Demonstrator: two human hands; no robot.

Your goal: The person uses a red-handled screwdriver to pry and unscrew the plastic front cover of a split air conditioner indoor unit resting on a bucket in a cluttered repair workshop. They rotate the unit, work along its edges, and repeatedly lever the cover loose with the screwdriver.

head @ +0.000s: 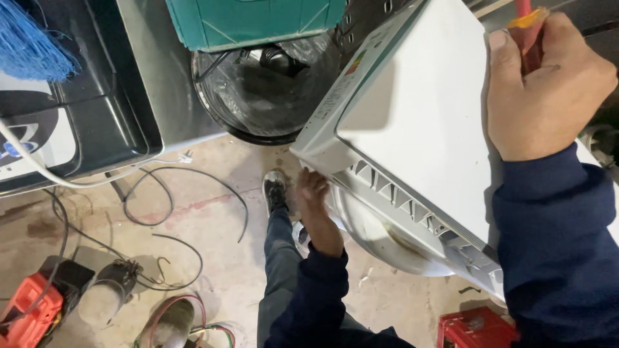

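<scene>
So right now I've got the white appliance top panel (419,122) tipped up on its edge over the concrete floor (219,258), still sitting against the round tub rim (380,241) under it. My left hand (314,203) is down at the panel's lower corner, fingers curled under the ribbed grey edge and clamped on it, right beside my shoe (275,188). My right hand (545,87) is up at the panel's far top edge, fist closed tight around a red and yellow screwdriver (527,26); can't see the tip, it runs out of shot, so no idea if it's in a screw.

Progress-wise I'd say about midway: the panel looks lifted off its seat and angled, but it isn't free, since both hands are on it and it hasn't been set down anywhere. Loose black wires (161,212) are on the floor by the near left corner, next to a red power tool (29,312). A black tub (267,96) sits past the panel's corner.
</scene>
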